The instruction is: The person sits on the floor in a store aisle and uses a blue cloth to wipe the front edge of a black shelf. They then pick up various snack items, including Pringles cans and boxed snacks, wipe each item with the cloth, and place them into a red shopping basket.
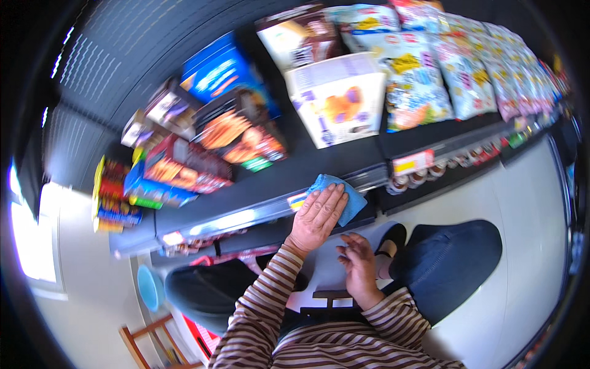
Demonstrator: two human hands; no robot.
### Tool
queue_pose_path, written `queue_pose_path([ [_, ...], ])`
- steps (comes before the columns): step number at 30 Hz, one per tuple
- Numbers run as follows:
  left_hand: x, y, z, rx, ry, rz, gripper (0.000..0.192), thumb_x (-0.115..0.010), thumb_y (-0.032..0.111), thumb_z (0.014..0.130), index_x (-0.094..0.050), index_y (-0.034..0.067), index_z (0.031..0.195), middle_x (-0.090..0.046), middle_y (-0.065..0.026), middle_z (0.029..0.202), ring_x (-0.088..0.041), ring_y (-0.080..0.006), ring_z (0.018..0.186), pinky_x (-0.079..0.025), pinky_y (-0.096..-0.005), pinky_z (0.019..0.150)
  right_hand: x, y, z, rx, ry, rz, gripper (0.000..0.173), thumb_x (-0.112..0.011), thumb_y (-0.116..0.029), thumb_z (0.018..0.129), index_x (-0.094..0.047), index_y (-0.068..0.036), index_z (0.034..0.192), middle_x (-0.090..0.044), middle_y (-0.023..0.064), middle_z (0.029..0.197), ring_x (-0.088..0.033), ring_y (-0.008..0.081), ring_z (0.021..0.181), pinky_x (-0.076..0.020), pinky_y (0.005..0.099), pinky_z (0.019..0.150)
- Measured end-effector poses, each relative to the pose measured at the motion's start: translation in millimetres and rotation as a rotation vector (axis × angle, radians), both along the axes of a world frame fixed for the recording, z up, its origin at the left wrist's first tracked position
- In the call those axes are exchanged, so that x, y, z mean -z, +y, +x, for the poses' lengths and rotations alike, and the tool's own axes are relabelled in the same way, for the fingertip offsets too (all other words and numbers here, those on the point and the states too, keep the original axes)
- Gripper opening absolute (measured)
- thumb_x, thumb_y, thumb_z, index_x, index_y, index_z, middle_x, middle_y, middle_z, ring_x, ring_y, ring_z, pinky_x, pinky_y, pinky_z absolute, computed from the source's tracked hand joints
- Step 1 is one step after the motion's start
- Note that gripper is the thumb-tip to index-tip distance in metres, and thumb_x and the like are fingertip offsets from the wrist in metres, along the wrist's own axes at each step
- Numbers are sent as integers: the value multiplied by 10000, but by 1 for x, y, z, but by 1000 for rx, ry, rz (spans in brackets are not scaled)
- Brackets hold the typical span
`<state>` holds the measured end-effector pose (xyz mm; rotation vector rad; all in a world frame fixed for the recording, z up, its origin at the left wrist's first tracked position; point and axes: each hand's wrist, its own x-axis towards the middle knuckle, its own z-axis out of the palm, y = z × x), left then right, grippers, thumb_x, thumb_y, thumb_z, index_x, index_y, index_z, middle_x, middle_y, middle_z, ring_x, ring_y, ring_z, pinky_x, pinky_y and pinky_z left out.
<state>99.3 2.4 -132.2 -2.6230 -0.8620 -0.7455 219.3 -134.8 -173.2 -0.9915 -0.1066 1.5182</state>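
Observation:
My left hand [318, 217] lies flat over a folded blue cloth [354, 203], pressing it to the front rail [272, 207] of a dark shelf. Its fingers point up and to the right, next to a small price tag [297, 201]. Lower and to the right, above my lap, my right hand [358, 267] holds nothing; its fingers are loosely bent and apart. Behind the rail stand a white snack box [339, 104] and a dark snack box with biscuit pictures [239, 129]. Both look blurred.
Bagged snacks [417, 83] line the shelf at right, with a red-edged price tag [412, 162] below. More boxes [184, 163] stand at left. Small round-topped containers [417, 177] show on a lower level. A light blue basin [150, 288] and a wooden chair [152, 341] are at lower left.

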Motion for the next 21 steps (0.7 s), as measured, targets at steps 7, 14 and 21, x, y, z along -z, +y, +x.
queue_pose_path([
  [7, 19, -32, -139, -372, -58, 108, 503, -585, 8, 888, -630, 68, 1385, -573, -130, 1494, -521, -287, 1415, -308, -468, 1230, 17, -9, 1, -107, 53, 37, 377, -551, -66, 1020, -517, -148, 1386, -621, 39, 1315, -621, 154, 1017, -486, 303, 849],
  [14, 13, -30, -215, -954, -601, 81, 642, -498, 261, 965, -400, -39, 1524, -369, -256, 1596, -293, -446, 1515, -171, -559, 1255, 7, -6, -12, -217, -3, -29, 382, -597, -148, 1010, -506, -103, 1378, -598, 51, 1271, -581, 139, 978, -479, 293, 856],
  [21, 15, 3, -282, -1229, -983, 388, 578, -502, 205, 1013, -400, -56, 1519, -363, -285, 1594, -336, -463, 1481, -241, -510, 1232, 4, -4, -14, -238, -41, -57, 332, -583, -139, 1019, -544, -80, 1344, -624, 54, 1216, -580, 130, 950, -474, 277, 835],
])
